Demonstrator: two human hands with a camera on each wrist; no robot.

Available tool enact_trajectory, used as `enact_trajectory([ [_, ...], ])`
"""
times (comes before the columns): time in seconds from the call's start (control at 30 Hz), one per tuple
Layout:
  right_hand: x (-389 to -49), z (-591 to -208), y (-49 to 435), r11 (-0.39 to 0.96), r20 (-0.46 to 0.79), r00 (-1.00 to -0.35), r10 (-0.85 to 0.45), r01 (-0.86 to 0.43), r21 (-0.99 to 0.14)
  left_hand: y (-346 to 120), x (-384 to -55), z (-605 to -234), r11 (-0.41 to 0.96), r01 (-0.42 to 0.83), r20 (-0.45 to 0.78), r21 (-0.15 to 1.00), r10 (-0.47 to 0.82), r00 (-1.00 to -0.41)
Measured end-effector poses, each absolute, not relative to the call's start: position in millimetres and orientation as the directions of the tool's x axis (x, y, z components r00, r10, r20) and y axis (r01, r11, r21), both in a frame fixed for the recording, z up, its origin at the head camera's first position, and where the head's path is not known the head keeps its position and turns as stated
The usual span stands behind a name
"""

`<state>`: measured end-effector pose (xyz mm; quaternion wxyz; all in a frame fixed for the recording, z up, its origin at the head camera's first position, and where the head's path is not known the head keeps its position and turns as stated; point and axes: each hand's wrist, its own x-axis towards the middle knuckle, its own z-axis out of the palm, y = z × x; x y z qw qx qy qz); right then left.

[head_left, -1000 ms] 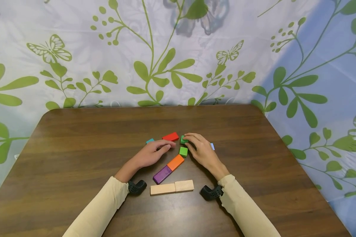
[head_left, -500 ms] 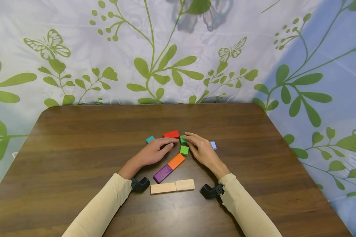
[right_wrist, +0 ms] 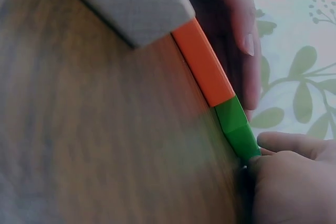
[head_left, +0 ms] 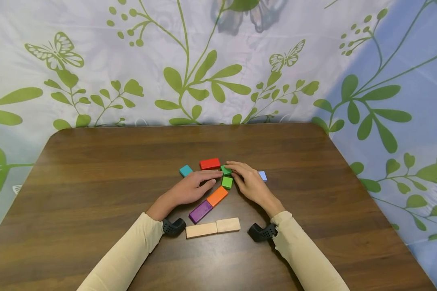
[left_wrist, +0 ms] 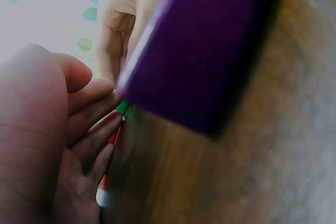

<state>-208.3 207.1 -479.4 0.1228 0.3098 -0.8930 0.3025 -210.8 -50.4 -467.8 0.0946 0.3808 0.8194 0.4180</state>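
Observation:
My right hand (head_left: pixel 253 184) reaches in from the right and pinches the darker green cube (head_left: pixel 225 170) between thumb and fingers. A lighter green cube (head_left: pixel 227 182) lies just nearer the body. My left hand (head_left: pixel 191 188) is held with its fingers nearly straight, fingertips right at the darker cube's left side. In line with the lighter cube, an orange block (head_left: pixel 217 196) and a purple block (head_left: pixel 200 211) lie end to end on a diagonal. A red block (head_left: pixel 210 163) lies behind the left fingers. The purple block (left_wrist: pixel 199 51) looms large in the left wrist view.
Two plain wooden blocks (head_left: pixel 213 228) lie end to end nearer the body. A teal block (head_left: pixel 185 171) sits beyond the left hand, and a light blue block (head_left: pixel 262 176) is partly hidden by the right hand. The brown table (head_left: pixel 113 161) meets a leaf-patterned cloth behind.
My left hand has slid right, its fingertips coming up to the darker green cube and uncovering more of the teal block. The darker cube has shifted slightly toward the lighter one, still at my right fingers.

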Motion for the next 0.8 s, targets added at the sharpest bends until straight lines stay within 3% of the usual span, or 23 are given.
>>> enact_trajectory([
  [0.5, -207.9, -479.1, 209.7, 0.615, 0.391, -0.777, -0.494, -0.63, -0.475, -63.7, -212.7, -463.6, 0.361, 0.446, 0.115, 0.819, 0.658, -0.744],
  [0.8, -209.0, -479.9, 208.5, 0.605, 0.403, -0.775, -0.487, -0.632, -0.484, -79.3, -196.7, -461.6, 0.364, 0.469, 0.127, 0.804, 0.666, -0.735],
])
